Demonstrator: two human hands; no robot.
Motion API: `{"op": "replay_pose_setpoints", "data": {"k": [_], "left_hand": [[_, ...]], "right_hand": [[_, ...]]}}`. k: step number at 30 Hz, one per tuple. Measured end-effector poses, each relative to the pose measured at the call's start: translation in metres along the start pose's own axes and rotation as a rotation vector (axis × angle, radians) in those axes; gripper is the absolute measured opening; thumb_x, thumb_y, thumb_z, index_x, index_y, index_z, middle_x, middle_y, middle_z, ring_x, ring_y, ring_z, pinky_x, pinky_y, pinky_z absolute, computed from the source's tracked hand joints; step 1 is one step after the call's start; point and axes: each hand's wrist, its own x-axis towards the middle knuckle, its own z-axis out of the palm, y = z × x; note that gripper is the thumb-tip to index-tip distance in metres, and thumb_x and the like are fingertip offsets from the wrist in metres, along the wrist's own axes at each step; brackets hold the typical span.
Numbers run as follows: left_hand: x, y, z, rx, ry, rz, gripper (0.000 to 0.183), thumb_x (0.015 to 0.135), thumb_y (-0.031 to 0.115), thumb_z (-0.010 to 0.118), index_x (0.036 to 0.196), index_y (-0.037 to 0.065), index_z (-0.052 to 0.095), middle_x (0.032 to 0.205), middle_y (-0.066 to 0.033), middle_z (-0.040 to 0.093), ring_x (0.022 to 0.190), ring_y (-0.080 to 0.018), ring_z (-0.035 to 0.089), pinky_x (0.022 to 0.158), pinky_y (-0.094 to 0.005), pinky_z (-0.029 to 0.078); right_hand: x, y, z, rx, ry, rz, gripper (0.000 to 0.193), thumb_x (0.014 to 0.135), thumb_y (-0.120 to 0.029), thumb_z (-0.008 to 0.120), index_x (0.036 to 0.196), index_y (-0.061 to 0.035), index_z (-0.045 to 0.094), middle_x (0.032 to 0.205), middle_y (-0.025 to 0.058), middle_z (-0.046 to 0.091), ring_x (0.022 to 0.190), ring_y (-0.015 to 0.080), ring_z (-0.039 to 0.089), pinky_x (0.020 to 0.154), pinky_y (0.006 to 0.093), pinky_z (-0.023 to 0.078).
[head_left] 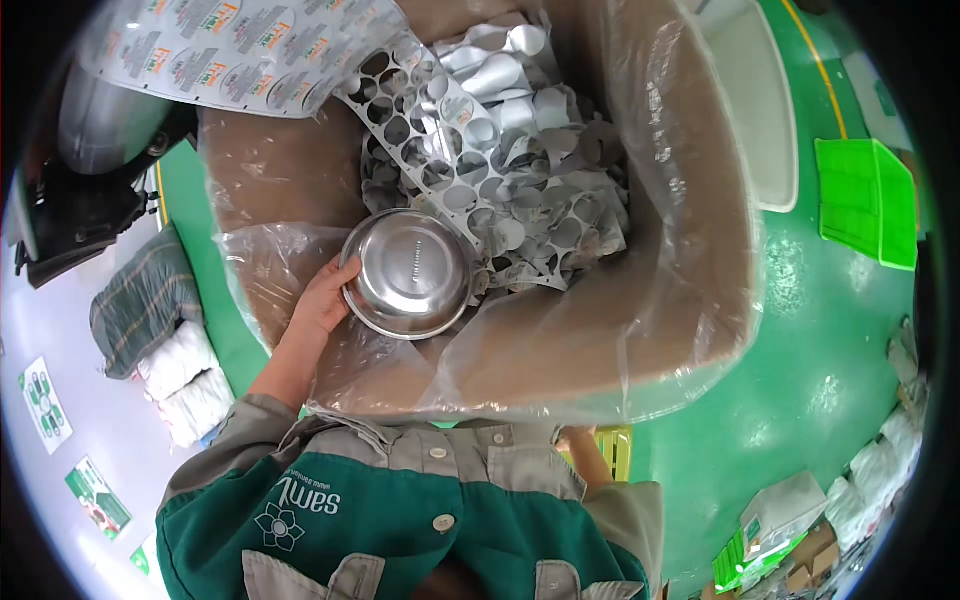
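My left hand (328,293) grips a shiny round steel bowl (412,272) by its left rim, over the near left part of a big box (540,362). Clear plastic lines this brown box. Inside lies a heap of silvery foil scrap (560,185), with strips punched full of round holes. One such punched strip (430,135) slopes down from the upper left toward the bowl. My right hand (575,438) is low at the box's near side, beside a yellow crate (613,452). Its fingers are mostly hidden by my shirt.
A printed foil sheet (240,55) hangs over the box's far left corner, above dark machine parts (80,200). A bright green bin (868,200) and a white tub (752,110) stand right. Left lie folded plaid cloth (150,295) and white bundles (180,375). Boxes and bags line the lower right.
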Motion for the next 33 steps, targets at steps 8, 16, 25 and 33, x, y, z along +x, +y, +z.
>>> {"op": "replay_pose_setpoints", "data": {"k": [8,16,25,33], "left_hand": [[-0.003,-0.021,0.012,-0.066,0.018,0.110,0.039,0.085,0.010,0.055,0.120,0.001,0.042,0.110,-0.0077,0.055,0.098,-0.0175,0.055,0.080,-0.0336,0.050],[-0.006,-0.021,0.023,0.000,-0.077,0.134,0.039,0.083,0.012,0.058,0.120,0.008,0.045,0.105,-0.0020,0.056,0.092,-0.0126,0.056,0.070,-0.0299,0.050],[-0.021,-0.032,0.034,-0.039,0.016,0.185,0.031,0.084,0.020,0.059,0.111,0.008,0.049,0.088,0.0012,0.056,0.071,-0.0081,0.052,0.060,-0.0248,0.047],[-0.042,-0.005,0.035,-0.425,-0.467,0.462,0.030,0.089,0.023,0.051,0.115,0.009,0.048,0.109,-0.0037,0.057,0.097,-0.0142,0.056,0.086,-0.0322,0.046]], "right_hand": [[-0.001,0.005,0.037,0.253,0.104,0.088,0.059,0.070,-0.043,0.062,0.114,-0.0102,0.041,0.117,0.0087,0.034,0.109,0.0240,0.029,0.087,0.0444,0.029],[0.005,-0.008,0.048,0.543,0.202,0.054,0.041,0.076,-0.036,0.058,0.102,-0.0087,0.042,0.101,0.0064,0.037,0.094,0.0197,0.033,0.078,0.0379,0.031],[0.016,0.035,0.049,0.694,0.249,0.013,0.024,0.083,-0.028,0.054,0.089,-0.0070,0.043,0.083,0.0039,0.041,0.078,0.0149,0.036,0.068,0.0305,0.032],[-0.001,0.010,-0.064,2.083,1.577,-0.276,0.020,0.089,-0.021,0.050,0.077,-0.0055,0.044,0.067,0.0017,0.044,0.063,0.0106,0.040,0.059,0.0240,0.034]]}}
